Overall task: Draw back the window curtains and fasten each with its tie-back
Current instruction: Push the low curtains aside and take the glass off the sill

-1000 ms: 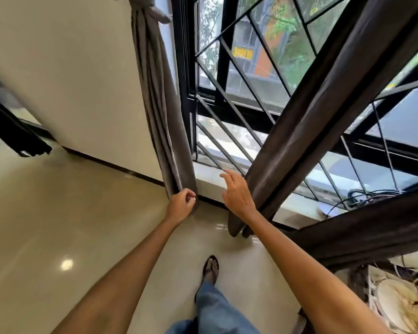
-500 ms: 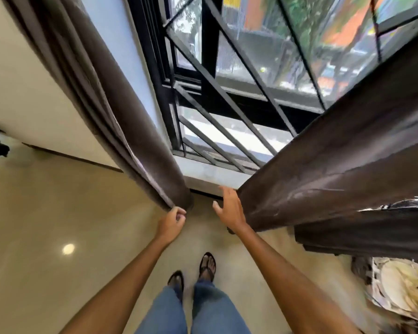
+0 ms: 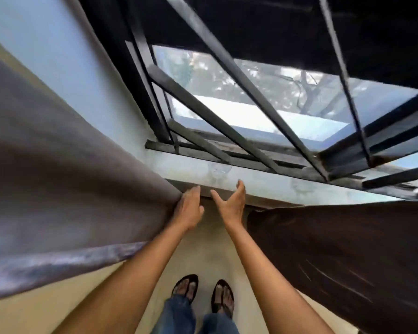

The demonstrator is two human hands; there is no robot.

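The grey-brown left curtain [image 3: 77,184] sweeps in from the left and narrows to a bunched lower end at my left hand [image 3: 188,209], which holds that end just below the window sill [image 3: 263,182]. My right hand [image 3: 230,204] is beside it, fingers spread and reaching up toward the sill, holding nothing. The darker brown right curtain [image 3: 336,256] hangs at the right, a little apart from my right hand. No tie-back shows in this frame.
The black window frame with slanted metal bars [image 3: 239,78] fills the top of the view above the sill. A pale wall [image 3: 58,44] lies behind the left curtain. My sandalled feet [image 3: 203,292] stand on the beige floor right below the sill.
The view has tilted down and moved closer to the window. My right hand has come off the right curtain and now reaches open toward the sill. My left hand still holds the left curtain's end.
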